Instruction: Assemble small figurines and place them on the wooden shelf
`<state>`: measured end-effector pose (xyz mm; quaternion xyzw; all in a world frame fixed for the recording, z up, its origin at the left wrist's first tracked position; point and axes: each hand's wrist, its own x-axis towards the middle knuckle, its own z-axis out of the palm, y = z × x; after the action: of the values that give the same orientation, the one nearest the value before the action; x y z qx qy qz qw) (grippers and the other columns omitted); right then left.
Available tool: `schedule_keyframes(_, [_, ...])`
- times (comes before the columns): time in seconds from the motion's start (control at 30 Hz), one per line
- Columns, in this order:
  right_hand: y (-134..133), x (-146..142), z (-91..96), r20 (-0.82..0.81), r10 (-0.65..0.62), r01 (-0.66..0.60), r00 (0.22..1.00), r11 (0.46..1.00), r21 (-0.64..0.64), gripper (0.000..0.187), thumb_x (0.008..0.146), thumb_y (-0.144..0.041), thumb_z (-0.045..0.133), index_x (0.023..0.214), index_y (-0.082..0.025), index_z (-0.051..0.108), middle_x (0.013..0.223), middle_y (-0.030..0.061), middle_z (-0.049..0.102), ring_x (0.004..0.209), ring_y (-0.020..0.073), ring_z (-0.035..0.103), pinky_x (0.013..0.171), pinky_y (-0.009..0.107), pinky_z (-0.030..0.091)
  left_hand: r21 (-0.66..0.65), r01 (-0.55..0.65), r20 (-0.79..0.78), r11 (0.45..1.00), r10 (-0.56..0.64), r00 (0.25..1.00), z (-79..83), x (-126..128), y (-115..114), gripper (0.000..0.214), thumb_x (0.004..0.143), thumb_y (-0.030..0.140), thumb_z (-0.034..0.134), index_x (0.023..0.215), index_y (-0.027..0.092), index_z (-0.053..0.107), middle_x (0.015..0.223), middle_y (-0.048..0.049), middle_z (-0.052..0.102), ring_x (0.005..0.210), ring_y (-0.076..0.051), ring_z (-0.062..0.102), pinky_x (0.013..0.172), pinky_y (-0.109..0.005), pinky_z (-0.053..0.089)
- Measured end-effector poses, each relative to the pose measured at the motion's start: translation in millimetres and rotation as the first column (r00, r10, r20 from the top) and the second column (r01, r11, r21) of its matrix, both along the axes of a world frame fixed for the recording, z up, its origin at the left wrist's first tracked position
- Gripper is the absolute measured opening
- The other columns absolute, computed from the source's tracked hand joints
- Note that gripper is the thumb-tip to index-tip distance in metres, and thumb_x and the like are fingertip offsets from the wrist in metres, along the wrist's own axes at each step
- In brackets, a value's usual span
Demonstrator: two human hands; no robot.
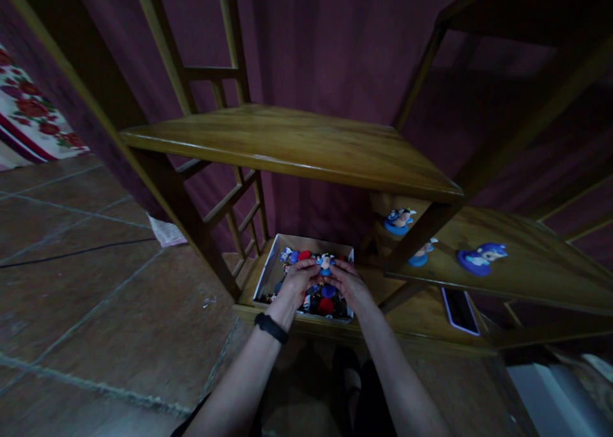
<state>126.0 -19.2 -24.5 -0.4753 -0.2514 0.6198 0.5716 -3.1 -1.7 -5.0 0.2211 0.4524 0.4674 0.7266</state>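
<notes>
Between my two hands, just above an open box, I hold a small toy figurine (325, 264) with a blue base and a light-coloured body. The fingers of my left hand (301, 278) are closed on its left side. My right hand (348, 280) grips it from the right. Below them, the white-rimmed cardboard box (266, 274) holds several more figurines in red, blue and black, partly covered by my hands. A black band (271, 328) is round my left wrist.
A wooden shelf board (287, 140) juts out above the box. To the right, a blue-based figurine (399, 220), another (423, 253) partly behind a post, and a purple-blue figurine (481, 259) stand on a shelf. A phone (460, 310) lies on the lower board.
</notes>
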Motion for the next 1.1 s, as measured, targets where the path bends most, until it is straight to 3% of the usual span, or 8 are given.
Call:
schedule_keyframes(0.53, [0.8, -0.4, 1.5, 0.005, 0.027, -0.028, 1.0, 1.0, 0.015, 0.032, 0.056, -0.031, 0.074, 0.084, -0.019, 0.062, 0.091, 0.0034, 0.067, 0.081, 0.0168, 0.063, 0.069, 0.028, 0.051, 0.036, 0.039, 0.032, 0.999, -0.04, 0.999, 2.8, 0.6, 0.0, 0.012, 0.062, 0.012, 0.071, 0.071, 0.011, 0.063, 0.068, -0.0047, 0.065, 0.058, -0.012, 0.061, 0.058, -0.024, 0.051])
schedule_keyframes(0.9, [-0.3, -0.8, 3.8, 0.014, 0.032, -0.032, 0.999, 0.999, 0.003, 0.033, 0.058, -0.031, 0.073, 0.087, -0.019, 0.063, 0.078, 0.0006, 0.067, 0.064, 0.0116, 0.061, 0.063, 0.026, 0.051, 0.034, 0.021, 0.019, 0.999, -0.021, 1.0, -0.5, 1.4, 0.8, 0.014, 0.061, 0.01, 0.071, 0.072, 0.012, 0.062, 0.067, -0.004, 0.065, 0.057, -0.011, 0.06, 0.058, -0.023, 0.051])
schedule_keyframes(1.1, [-0.5, -0.3, 4.9, 0.009, 0.037, -0.037, 0.999, 0.999, 0.011, 0.031, 0.057, -0.03, 0.074, 0.084, -0.019, 0.063, 0.08, 0.0002, 0.066, 0.064, 0.0106, 0.061, 0.063, 0.024, 0.051, 0.053, 0.037, 0.031, 0.998, -0.039, 0.999, -3.8, 1.7, 2.1, 0.015, 0.061, 0.009, 0.07, 0.072, 0.011, 0.061, 0.07, -0.005, 0.065, 0.06, -0.012, 0.061, 0.058, -0.024, 0.051])
